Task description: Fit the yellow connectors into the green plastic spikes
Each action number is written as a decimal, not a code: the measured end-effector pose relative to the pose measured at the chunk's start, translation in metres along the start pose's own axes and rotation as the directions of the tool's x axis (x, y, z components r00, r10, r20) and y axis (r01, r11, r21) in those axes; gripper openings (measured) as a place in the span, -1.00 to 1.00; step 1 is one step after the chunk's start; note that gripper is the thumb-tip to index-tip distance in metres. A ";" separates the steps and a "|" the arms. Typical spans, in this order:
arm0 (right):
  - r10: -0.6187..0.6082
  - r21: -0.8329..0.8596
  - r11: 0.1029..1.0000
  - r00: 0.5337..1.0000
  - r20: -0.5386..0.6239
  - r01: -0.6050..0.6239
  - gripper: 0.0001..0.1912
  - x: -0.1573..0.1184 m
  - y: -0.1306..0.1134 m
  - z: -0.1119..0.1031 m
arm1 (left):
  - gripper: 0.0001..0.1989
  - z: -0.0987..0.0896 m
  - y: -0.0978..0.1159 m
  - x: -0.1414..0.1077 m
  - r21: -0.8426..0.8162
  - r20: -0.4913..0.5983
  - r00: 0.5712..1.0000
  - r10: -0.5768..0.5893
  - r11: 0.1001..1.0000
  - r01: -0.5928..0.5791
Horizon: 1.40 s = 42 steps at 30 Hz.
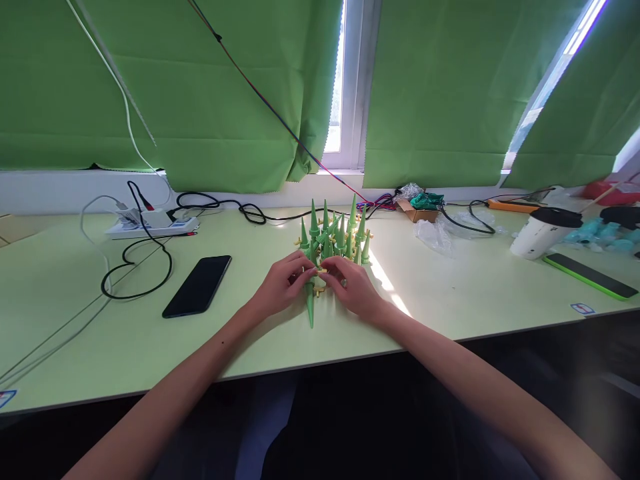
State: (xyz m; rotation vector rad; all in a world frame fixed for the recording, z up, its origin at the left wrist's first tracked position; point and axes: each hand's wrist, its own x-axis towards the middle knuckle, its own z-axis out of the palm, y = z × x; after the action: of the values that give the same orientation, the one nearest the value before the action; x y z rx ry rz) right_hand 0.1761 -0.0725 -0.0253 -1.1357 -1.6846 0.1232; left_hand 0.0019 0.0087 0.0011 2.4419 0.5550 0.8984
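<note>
My left hand [284, 283] and my right hand [353, 285] meet in front of a cluster of green cone-shaped pieces [341, 237] with small yellow parts. Between my fingertips is a small yellow piece [321, 271], pinched from both sides. Just below my hands, one green cone [311, 308] points toward the table's front edge, with a yellow part [319, 291] beside it. Many of the other cones stand upright behind my fingers. My fingers hide the front of the cluster.
A black phone [197, 287] lies left of my hands. Behind it are a power strip [153, 228] and looped cables. At the right are a white cup [545, 233], a green-edged black device [590, 275], plastic bags [435, 237] and a small cardboard box [417, 212].
</note>
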 end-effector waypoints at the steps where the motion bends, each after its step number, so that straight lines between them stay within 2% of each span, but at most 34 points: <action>1: -0.012 -0.011 1.000 1.000 0.005 0.013 -0.87 0.000 0.001 0.000 | -0.73 0.000 0.000 0.000 0.003 0.000 1.000 0.002 1.000 -0.002; 8: 0.011 -0.061 0.998 0.999 -0.046 -0.013 -0.85 0.002 0.003 -0.003 | -0.75 -0.002 0.001 0.001 0.043 -0.067 0.997 -0.030 0.999 0.033; 17: 0.011 -0.080 0.997 0.998 -0.054 -0.016 -0.84 0.002 0.004 -0.003 | -0.75 -0.001 0.000 0.002 0.082 -0.107 0.993 -0.039 0.995 0.048; 21: 0.008 -0.076 0.997 0.998 -0.060 -0.012 -0.84 0.002 0.003 -0.003 | -0.75 0.000 -0.003 0.001 0.105 -0.042 0.993 -0.114 0.987 0.117; 27: 0.039 -0.066 0.997 0.998 -0.056 -0.043 -0.81 0.002 0.002 -0.004 | -0.68 0.003 -0.005 -0.001 0.128 0.103 0.970 -0.220 0.970 0.207; 31: 0.033 -0.073 0.997 0.998 -0.061 -0.038 -0.81 0.001 0.003 -0.003 | -0.66 0.004 -0.003 -0.002 0.066 0.163 0.954 -0.253 0.967 0.245; 38: 0.024 -0.073 0.997 0.998 -0.058 -0.028 -0.86 0.000 0.001 -0.004 | -0.67 0.003 -0.001 0.000 -0.035 0.187 0.946 -0.266 0.960 0.277; 42: 0.021 -0.070 0.997 0.998 -0.055 -0.024 -0.88 0.001 0.001 -0.004 | -0.70 0.003 0.000 0.000 -0.072 0.126 0.958 -0.258 0.961 0.269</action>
State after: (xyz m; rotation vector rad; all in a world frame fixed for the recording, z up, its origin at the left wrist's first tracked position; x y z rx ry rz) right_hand 0.1802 -0.0731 -0.0240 -1.2006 -1.6398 0.0470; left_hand 0.0041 0.0078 -0.0006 2.2556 0.7604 0.6529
